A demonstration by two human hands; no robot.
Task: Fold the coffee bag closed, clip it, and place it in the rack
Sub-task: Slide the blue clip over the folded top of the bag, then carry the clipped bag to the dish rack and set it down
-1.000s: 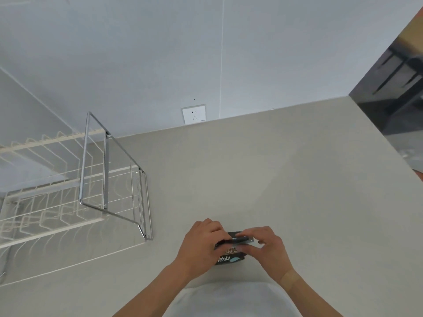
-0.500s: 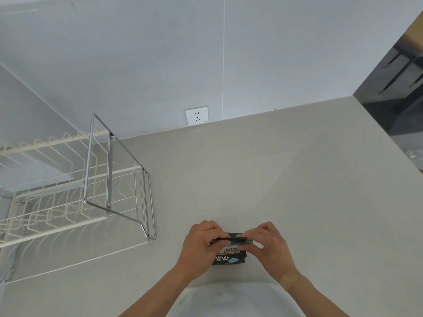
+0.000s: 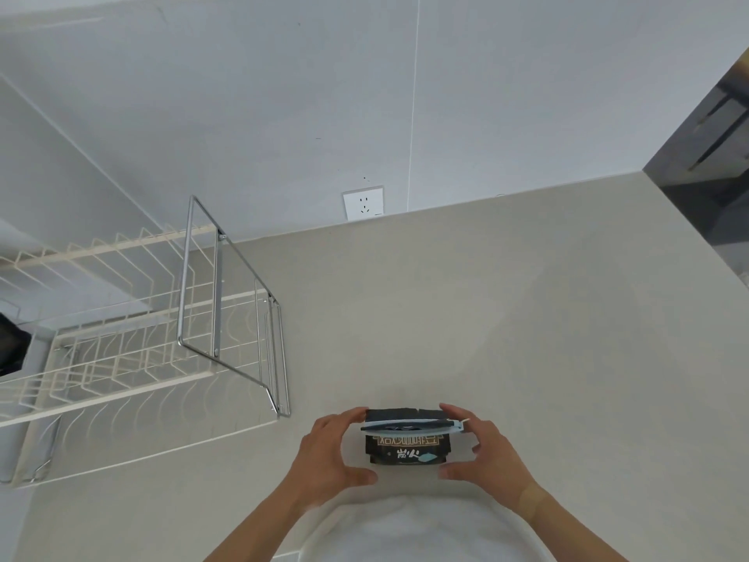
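Note:
A small black coffee bag (image 3: 407, 450) with white and teal print stands on the beige counter (image 3: 506, 318) close to me. Its top is folded over, and a pale blue clip (image 3: 409, 427) lies clamped across the fold. My left hand (image 3: 328, 456) cups the bag's left side, fingertips at the top left corner, thumb by the bottom corner. My right hand (image 3: 490, 456) mirrors it on the right side, index finger at the clip's end. The white wire rack (image 3: 121, 358) stands on the counter to the left, apart from the bag.
A chrome frame (image 3: 219, 277) rises from the rack's right end. A wall socket (image 3: 362, 202) sits low on the grey wall behind. A dark object (image 3: 12, 346) shows at the left edge. The counter's right edge drops off toward a dark floor (image 3: 705, 188).
Both hands were pinching the folded top and the clip together. Now they have spread out to the bag's two sides, leaving the clip shut across the fold.

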